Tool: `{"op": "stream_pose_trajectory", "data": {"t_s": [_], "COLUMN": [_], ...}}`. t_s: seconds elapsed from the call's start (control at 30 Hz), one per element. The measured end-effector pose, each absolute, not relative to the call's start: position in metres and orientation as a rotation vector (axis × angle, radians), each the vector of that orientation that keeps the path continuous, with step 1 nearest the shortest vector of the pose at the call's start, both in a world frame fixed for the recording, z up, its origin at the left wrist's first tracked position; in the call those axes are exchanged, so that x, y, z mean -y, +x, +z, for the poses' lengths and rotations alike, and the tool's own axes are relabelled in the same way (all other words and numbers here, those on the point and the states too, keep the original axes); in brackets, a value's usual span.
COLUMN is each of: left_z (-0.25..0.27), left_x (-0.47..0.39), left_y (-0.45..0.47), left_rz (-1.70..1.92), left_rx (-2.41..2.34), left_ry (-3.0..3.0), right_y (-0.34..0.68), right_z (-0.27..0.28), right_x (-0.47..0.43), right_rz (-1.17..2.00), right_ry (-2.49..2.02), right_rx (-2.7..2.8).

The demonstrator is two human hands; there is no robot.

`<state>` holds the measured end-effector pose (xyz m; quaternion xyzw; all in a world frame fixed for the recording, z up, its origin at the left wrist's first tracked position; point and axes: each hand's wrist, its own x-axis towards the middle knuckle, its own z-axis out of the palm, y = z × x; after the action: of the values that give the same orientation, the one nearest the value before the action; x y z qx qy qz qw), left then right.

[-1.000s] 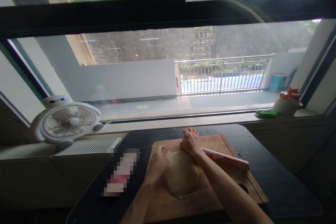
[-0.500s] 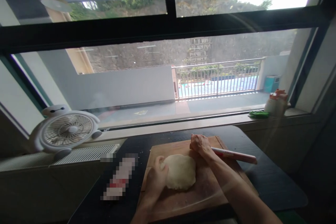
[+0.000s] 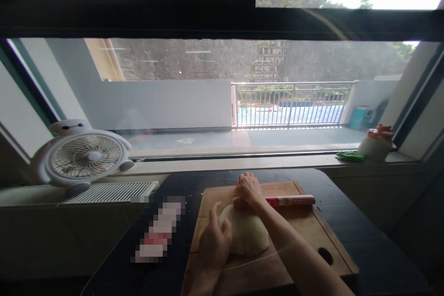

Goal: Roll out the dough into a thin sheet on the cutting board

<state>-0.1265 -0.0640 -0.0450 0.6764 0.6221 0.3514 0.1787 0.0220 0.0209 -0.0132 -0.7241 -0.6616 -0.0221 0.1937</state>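
Note:
A flattened round of pale dough (image 3: pixel 249 235) lies on the wooden cutting board (image 3: pixel 287 270). My right hand (image 3: pixel 249 188) is closed around a rolling pin (image 3: pixel 291 200), which has a red-and-white label. The pin lies crosswise at the far edge of the dough, its right end reaching over the board's edge. My right forearm covers part of the dough and board. At the dough's left edge is my left hand (image 3: pixel 218 236), with thumb and fingers apart and holding nothing. Whether its fingertips touch the dough is hard to tell.
The board rests on a dark table (image 3: pixel 367 240). Left of it lies a blurred-out item (image 3: pixel 159 231). A white character-shaped fan (image 3: pixel 92 156) stands by the window, above a radiator (image 3: pixel 114 192). On the sill are a white container (image 3: pixel 376 145) and a green cloth-like thing (image 3: pixel 350 156).
My right hand has brought the rolling pin left to the dough's far edge, and the pin is now nearly level. My left hand stays beside the dough. The camera view has shifted.

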Motion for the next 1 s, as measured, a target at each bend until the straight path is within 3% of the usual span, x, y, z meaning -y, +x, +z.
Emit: {"op": "stream_pose_trajectory", "data": {"t_s": [0.2,0.47,0.73,1.0], "left_z": [-0.044,-0.039,-0.042,-0.041], "left_x": [0.065,0.065,0.066,0.064], "left_y": [-0.125,-0.12,-0.122,-0.119], "left_rz": [1.003,0.973,0.956,0.948], "left_rx": [-1.765,-1.838,-1.817,-1.876], "left_ry": [1.93,1.848,1.959,1.878], "right_y": [0.015,0.022,0.009,0.024], "right_z": [-0.027,-0.018,-0.029,-0.017], "right_x": [0.021,-0.034,0.026,-0.033], "right_rz": [-0.12,-0.022,-0.188,0.044], "right_ry": [-1.883,-2.101,-1.865,-2.137], "right_rx": [1.892,1.799,1.879,1.842]}}
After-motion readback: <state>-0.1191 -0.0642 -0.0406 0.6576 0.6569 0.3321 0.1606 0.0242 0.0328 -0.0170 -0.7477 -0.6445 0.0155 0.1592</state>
